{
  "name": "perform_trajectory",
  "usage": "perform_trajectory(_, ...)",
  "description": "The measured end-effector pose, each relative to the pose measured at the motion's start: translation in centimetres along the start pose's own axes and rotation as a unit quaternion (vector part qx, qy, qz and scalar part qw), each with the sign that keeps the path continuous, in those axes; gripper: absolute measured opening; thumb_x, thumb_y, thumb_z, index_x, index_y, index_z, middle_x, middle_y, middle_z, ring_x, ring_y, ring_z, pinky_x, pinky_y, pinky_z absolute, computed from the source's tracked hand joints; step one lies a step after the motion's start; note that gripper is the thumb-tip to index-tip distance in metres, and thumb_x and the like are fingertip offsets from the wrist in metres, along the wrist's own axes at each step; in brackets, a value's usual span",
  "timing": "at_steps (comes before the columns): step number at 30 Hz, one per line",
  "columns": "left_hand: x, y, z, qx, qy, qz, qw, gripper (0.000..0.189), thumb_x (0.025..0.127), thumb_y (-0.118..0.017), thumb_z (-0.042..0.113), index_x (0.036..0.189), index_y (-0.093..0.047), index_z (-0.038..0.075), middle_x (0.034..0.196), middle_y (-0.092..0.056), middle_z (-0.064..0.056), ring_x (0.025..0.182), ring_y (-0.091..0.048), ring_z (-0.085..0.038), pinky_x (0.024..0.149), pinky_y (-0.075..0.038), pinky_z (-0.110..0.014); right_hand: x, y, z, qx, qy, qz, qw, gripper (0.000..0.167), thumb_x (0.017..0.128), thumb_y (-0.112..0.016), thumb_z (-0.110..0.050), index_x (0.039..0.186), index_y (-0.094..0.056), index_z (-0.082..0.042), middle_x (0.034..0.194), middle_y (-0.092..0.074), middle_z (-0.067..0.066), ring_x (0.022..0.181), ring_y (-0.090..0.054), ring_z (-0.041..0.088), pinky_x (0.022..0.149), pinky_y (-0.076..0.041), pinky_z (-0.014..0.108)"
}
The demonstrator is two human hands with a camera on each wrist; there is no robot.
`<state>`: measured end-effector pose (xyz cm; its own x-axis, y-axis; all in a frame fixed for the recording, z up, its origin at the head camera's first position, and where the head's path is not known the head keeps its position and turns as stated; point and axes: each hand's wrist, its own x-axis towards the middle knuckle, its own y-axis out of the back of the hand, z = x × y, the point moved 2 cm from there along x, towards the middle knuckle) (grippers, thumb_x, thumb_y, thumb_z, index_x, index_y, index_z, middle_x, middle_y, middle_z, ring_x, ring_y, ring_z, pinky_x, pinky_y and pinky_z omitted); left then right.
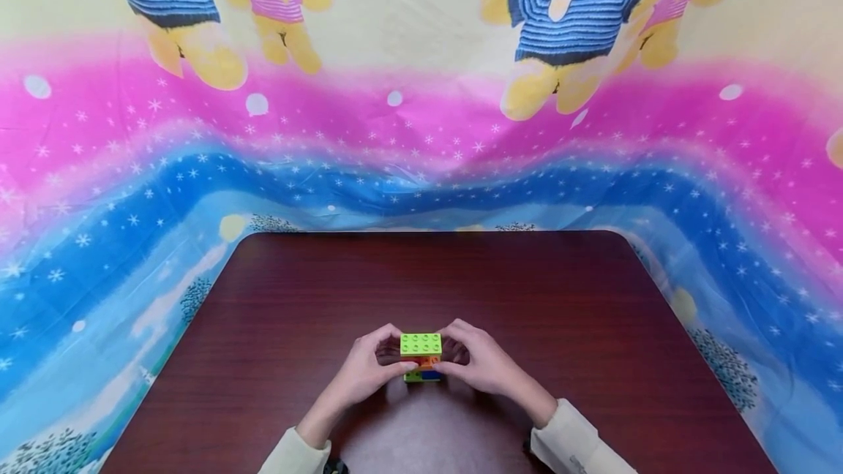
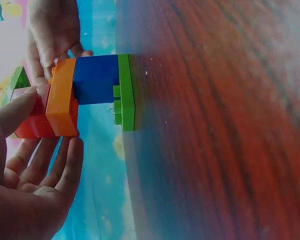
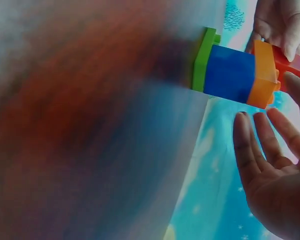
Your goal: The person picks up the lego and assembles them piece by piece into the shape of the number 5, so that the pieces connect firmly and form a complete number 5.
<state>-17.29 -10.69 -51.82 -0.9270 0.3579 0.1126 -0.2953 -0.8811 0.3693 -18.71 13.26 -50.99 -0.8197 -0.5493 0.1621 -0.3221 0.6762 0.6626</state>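
A stack of toy building bricks stands upright on the table between the hands. Its top is a lime-green studded brick [image 1: 421,344]. Below come a red brick [image 2: 36,122], an orange brick [image 2: 62,97], a blue brick [image 3: 230,71] and a thin green base plate [image 2: 127,95] with bare studs beside the blue one. My left hand [image 1: 358,368] grips the upper stack, thumb on the red brick and fingers on the far side. My right hand [image 1: 484,366] holds it from the right, thumb at the red and orange bricks; its lower fingers are extended, apart from the orange brick.
The dark red-brown wooden table [image 1: 421,276] has rounded far corners. Behind it and along both sides hangs a cloth [image 1: 395,123] printed with bears and snowflakes. Pale sleeves [image 1: 573,437] cover the forearms near the table's front.
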Motion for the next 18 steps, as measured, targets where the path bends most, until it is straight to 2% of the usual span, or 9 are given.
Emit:
perform_trajectory(5,-0.07,-0.12,0.16,0.021,-0.022,0.007,0.9995,0.035,0.087,-0.086,0.023,0.115,-0.065,0.016,0.110,-0.074,-0.005,0.102,-0.073,-0.021,0.090,-0.061,-0.033,-0.13,-0.65,0.54,0.004,0.012,-0.009,0.9999,0.025,0.093,-0.079,-0.022,0.115,-0.068,-0.018,0.108,-0.067,-0.006,0.098,-0.073,0.016,0.083,-0.061,0.029)
perform_trajectory(10,-0.23,0.02,0.56,-0.007,-0.064,0.013,0.9979,0.045,0.088,-0.084,0.021,0.128,-0.064,0.018,0.120,-0.072,-0.006,0.105,-0.073,-0.025,0.094,-0.060,-0.041,-0.19,-0.94,0.67,0.031,0.008,-0.016,0.9994,0.026,0.095,-0.077,-0.021,0.118,-0.066,-0.016,0.112,-0.071,-0.001,0.101,-0.074,0.016,0.086,-0.061,0.030)
perform_trajectory(13,-0.27,0.03,0.73,-0.021,-0.080,0.019,0.9964,0.042,0.089,-0.083,0.019,0.128,-0.065,0.018,0.120,-0.073,-0.005,0.108,-0.072,-0.024,0.095,-0.060,-0.039,-0.25,-0.97,0.69,0.047,0.002,-0.021,0.9987,0.026,0.097,-0.076,-0.022,0.119,-0.065,-0.015,0.113,-0.071,0.001,0.103,-0.074,0.017,0.088,-0.061,0.031)
perform_trajectory(18,-0.38,0.04,0.74,-0.026,-0.087,0.027,0.9955,0.037,0.090,-0.082,0.018,0.124,-0.068,0.017,0.122,-0.073,-0.007,0.109,-0.072,-0.022,0.094,-0.060,-0.031,-0.29,-0.89,0.52,0.049,0.005,-0.025,0.9985,0.024,0.098,-0.074,-0.024,0.118,-0.064,-0.015,0.112,-0.071,0.003,0.103,-0.074,0.021,0.087,-0.062,0.031)
